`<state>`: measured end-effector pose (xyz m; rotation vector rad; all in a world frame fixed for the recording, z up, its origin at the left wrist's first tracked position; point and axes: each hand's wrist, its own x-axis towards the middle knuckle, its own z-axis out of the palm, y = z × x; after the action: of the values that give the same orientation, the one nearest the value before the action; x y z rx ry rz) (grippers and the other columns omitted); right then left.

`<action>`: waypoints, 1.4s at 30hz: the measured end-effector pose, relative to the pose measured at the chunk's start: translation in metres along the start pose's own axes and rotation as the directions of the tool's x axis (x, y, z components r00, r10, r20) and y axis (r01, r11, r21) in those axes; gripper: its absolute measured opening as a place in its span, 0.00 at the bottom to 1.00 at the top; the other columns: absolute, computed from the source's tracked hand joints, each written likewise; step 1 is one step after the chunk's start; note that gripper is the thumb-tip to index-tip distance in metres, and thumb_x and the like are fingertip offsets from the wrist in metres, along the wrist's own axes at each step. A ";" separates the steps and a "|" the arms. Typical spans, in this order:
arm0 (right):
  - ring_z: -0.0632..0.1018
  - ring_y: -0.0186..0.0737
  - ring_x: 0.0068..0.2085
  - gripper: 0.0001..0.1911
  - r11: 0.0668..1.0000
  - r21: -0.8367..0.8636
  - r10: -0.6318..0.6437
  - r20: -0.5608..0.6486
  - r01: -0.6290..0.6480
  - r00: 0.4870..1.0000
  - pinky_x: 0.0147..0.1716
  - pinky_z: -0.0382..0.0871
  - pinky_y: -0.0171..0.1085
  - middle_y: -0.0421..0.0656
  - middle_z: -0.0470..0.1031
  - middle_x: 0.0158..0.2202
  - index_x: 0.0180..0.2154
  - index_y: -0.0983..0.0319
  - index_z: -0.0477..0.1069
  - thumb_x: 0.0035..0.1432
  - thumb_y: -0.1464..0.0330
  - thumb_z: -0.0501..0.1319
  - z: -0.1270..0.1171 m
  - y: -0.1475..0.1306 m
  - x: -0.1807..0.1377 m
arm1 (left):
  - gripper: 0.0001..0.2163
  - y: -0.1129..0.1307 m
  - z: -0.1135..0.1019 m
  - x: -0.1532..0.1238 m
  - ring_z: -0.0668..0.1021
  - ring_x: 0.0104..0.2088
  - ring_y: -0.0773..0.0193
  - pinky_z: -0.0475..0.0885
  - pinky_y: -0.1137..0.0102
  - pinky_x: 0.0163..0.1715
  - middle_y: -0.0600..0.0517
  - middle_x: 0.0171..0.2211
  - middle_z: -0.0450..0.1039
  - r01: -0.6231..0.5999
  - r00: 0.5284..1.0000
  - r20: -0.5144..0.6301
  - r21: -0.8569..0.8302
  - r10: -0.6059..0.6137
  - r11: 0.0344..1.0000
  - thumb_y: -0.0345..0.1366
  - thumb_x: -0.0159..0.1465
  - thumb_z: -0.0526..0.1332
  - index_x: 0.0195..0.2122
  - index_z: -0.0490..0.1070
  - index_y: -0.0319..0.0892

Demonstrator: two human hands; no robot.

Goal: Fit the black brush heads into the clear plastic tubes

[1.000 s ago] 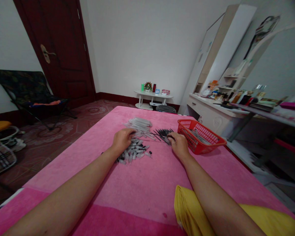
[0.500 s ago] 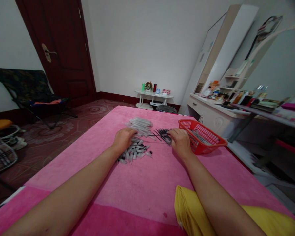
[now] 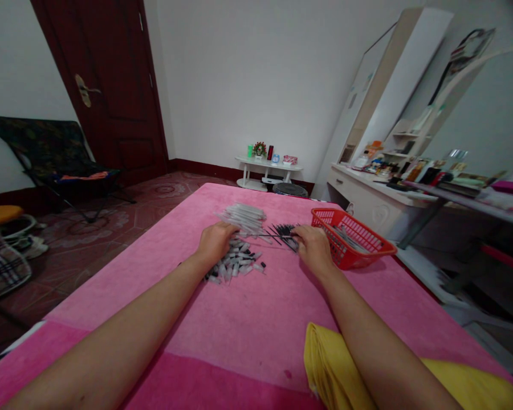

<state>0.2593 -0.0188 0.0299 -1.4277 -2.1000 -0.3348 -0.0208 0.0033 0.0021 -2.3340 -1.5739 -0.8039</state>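
My left hand [image 3: 216,240] is closed in a pinch at one end of a thin dark pen refill [image 3: 270,235]. The refill lies level between both hands, and my right hand [image 3: 312,244] pinches its other end. Behind the left hand is a stack of clear pen barrels [image 3: 244,214]. Small translucent pen tips and black plugs form a loose pile [image 3: 238,263] just below that hand. Several more black refills [image 3: 284,229] lie fanned out beside my right fingers, which partly hide them. A red plastic basket [image 3: 359,259] with slim grey pens in it stands right of the right hand.
A pink cloth [image 3: 239,319] covers the table. Under my right forearm lies a folded yellow cloth [image 3: 329,359]. To the right is a white dressing table [image 3: 367,185] with bottles. A folding chair [image 3: 47,151] and a small white table [image 3: 267,165] stand farther off.
Both hands keep almost the same place, with the thin refill still stretched between them. The whole view has shifted very slightly.
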 end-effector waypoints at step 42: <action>0.74 0.36 0.27 0.03 0.782 0.536 0.256 0.189 -0.318 0.948 0.26 0.63 0.32 0.41 0.74 0.23 0.25 0.63 0.70 0.47 0.70 0.59 0.032 -0.051 -0.005 | 0.11 0.005 0.004 -0.001 0.76 0.42 0.61 0.70 0.69 0.41 0.50 0.41 0.77 -0.141 0.987 -0.105 -0.191 0.123 0.971 0.30 0.60 0.56 0.42 0.74 0.44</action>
<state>0.2039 -0.0270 0.0062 -1.3788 -1.7959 0.4645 -0.0155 0.0021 -0.0016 -2.4667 -1.3397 -1.0629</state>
